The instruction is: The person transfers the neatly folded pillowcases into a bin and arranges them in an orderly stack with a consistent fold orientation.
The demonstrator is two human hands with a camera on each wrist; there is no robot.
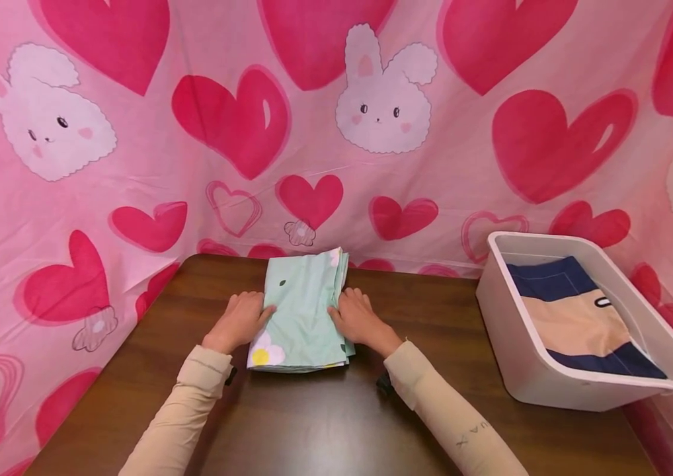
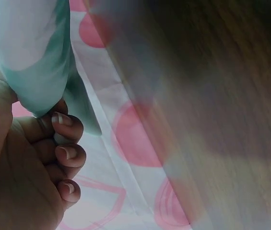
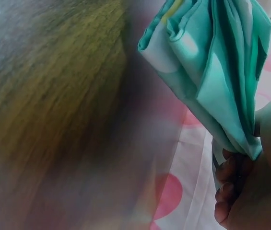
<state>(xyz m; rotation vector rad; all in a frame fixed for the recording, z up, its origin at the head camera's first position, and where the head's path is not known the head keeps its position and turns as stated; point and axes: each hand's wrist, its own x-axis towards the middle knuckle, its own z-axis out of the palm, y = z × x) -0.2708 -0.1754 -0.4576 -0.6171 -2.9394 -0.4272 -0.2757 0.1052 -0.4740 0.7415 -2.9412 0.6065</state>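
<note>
A folded mint-green cloth (image 1: 302, 307) with white flowers and small leaves sits at the middle of the brown table. My left hand (image 1: 242, 320) grips its left edge, the thumb on top and the fingers curled underneath. On the opposite side my right hand (image 1: 361, 318) pinches the right edge between thumb and fingers. In the left wrist view the fingers (image 2: 70, 153) curl below the rounded fold of the cloth (image 2: 44, 72). The right wrist view shows several stacked layers of the cloth (image 3: 221, 76) coming together at the fingers (image 3: 226, 191).
A white plastic bin (image 1: 515, 330) stands at the table's right side. Inside it lies a folded navy and peach cloth (image 1: 574, 324). The wooden table (image 1: 432, 370) meets a pink curtain (image 1: 324, 145) with hearts and rabbits behind and at both sides.
</note>
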